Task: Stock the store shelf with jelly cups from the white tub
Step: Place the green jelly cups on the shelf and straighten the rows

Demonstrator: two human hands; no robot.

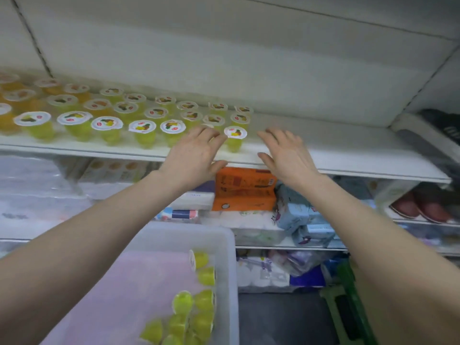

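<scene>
Jelly cups (pixel 139 115) are ranked upright along the shelf (pixel 348 155); more are left in the white tub (pixel 229 245) below; left hand (pixel 196 153) and right hand (pixel 286 155) are held spread, empty, flanking the endmost cup (pixel 235 138).

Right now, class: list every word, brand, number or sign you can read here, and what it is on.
None can be read.
Jelly cup lids: red logo oval, lettering blurred.
Orange pack: print too blurred.
White tub: no text visible.
</scene>
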